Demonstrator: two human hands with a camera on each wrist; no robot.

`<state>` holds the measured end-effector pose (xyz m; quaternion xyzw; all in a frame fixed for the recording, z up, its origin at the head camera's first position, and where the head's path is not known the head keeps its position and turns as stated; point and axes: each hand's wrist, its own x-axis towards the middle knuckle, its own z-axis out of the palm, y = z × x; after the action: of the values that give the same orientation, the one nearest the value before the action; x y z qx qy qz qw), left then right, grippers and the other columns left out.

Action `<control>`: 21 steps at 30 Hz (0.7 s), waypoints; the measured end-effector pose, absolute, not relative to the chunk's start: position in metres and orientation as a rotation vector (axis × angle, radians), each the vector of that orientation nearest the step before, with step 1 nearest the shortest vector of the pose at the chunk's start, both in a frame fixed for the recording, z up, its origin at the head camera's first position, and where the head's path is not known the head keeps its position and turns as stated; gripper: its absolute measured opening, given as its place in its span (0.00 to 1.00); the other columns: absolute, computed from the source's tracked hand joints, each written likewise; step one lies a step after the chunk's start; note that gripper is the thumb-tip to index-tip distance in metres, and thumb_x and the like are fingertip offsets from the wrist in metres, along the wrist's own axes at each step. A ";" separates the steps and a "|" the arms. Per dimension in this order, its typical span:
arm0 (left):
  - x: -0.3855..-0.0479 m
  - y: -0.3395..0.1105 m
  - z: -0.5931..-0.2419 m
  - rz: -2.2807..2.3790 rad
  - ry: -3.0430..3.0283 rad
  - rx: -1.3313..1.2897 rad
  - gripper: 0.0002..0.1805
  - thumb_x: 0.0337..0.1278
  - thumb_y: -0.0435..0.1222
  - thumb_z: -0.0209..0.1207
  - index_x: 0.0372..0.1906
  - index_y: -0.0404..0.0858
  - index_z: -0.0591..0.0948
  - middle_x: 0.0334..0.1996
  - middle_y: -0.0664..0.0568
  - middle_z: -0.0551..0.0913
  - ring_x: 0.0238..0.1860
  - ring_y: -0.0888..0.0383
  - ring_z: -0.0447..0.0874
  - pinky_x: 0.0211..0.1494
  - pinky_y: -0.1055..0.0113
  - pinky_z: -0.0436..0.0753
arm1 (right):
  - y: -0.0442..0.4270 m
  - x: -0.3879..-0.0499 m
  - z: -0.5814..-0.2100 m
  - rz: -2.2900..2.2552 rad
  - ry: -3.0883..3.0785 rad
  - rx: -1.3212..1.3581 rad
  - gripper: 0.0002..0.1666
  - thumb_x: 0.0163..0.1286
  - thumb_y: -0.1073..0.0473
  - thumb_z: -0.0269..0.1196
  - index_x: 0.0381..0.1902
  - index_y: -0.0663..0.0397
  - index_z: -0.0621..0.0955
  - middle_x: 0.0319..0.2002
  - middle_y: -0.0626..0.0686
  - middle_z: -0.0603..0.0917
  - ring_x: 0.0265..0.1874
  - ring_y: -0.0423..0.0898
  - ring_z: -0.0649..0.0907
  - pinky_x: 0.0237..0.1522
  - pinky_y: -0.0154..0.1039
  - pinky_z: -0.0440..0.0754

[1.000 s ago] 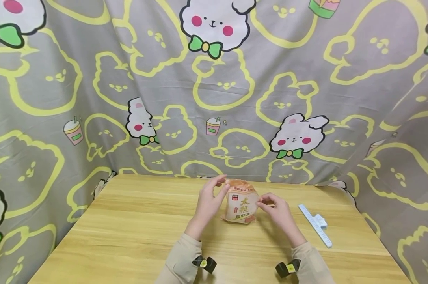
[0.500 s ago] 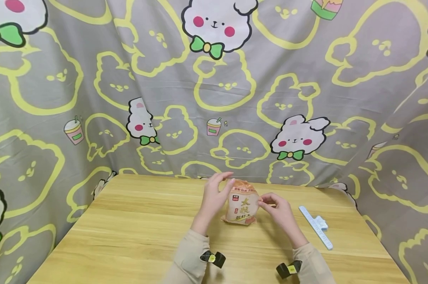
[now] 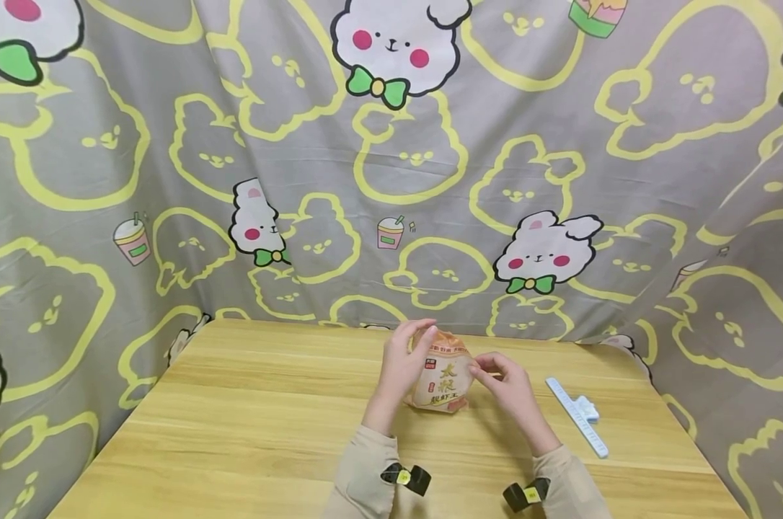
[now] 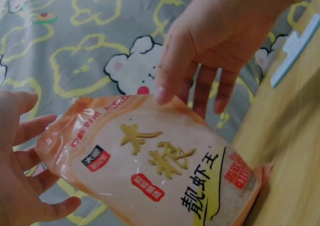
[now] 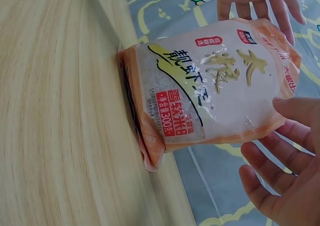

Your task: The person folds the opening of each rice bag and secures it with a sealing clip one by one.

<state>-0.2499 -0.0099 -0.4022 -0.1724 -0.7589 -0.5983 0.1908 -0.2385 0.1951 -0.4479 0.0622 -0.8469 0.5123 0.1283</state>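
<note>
A small orange-and-white rice bag (image 3: pixel 445 382) stands upright on the wooden table, its printed front facing the head camera. My left hand (image 3: pixel 402 364) is beside its upper left, partly covering that side; in the left wrist view the fingers of this hand (image 4: pixel 25 161) are spread around the bag's top end, not gripping. My right hand (image 3: pixel 508 378) pinches the bag's right edge; in the right wrist view the thumb of that hand (image 5: pixel 295 171) lies on the front of the bag (image 5: pixel 225 106) and its fingers are behind.
A pale blue ruler-like clip (image 3: pixel 576 417) lies on the table (image 3: pixel 249 425) to the right of my right hand. A grey curtain (image 3: pixel 339 144) with yellow outlines and white rabbit faces hangs behind the table and along both sides.
My left hand has moved rightward, now covering more of the bag's upper left. The right hand has stayed at the bag's right edge, and the bag stands in nearly the same place.
</note>
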 end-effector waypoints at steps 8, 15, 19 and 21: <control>-0.249 -0.005 -0.408 -1.708 -2.150 -0.505 0.15 0.68 0.45 0.56 0.51 0.42 0.82 0.50 0.49 0.84 0.55 0.52 0.80 0.63 0.54 0.75 | 0.187 -0.239 -0.446 1.548 -2.401 0.191 0.13 0.64 0.56 0.67 0.43 0.58 0.84 0.41 0.58 0.86 0.37 0.30 0.80 0.42 0.28 0.81; -0.248 -0.003 -0.410 -1.714 -2.144 -0.465 0.15 0.68 0.44 0.56 0.51 0.40 0.82 0.50 0.48 0.84 0.54 0.51 0.81 0.62 0.52 0.76 | 0.178 -0.240 -0.440 1.531 -2.383 0.186 0.16 0.65 0.53 0.67 0.45 0.57 0.84 0.42 0.57 0.86 0.39 0.32 0.80 0.42 0.29 0.80; -0.248 -0.002 -0.411 -1.711 -2.138 -0.454 0.16 0.68 0.43 0.56 0.51 0.38 0.82 0.49 0.47 0.85 0.54 0.50 0.81 0.62 0.52 0.76 | 0.172 -0.241 -0.436 1.556 -2.376 0.162 0.16 0.65 0.54 0.67 0.45 0.59 0.83 0.43 0.58 0.86 0.39 0.32 0.80 0.42 0.28 0.80; -0.249 -0.001 -0.411 -1.709 -2.136 -0.449 0.16 0.68 0.43 0.56 0.50 0.38 0.82 0.48 0.48 0.85 0.54 0.50 0.81 0.62 0.53 0.76 | 0.170 -0.242 -0.435 1.579 -2.359 0.153 0.16 0.64 0.55 0.68 0.45 0.59 0.83 0.43 0.59 0.86 0.38 0.31 0.80 0.42 0.27 0.80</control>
<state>-0.2488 -0.0010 -0.4111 -0.1591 -0.7575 -0.6060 0.1835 -0.2424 0.1702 -0.4346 0.0532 -0.8207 0.5491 0.1488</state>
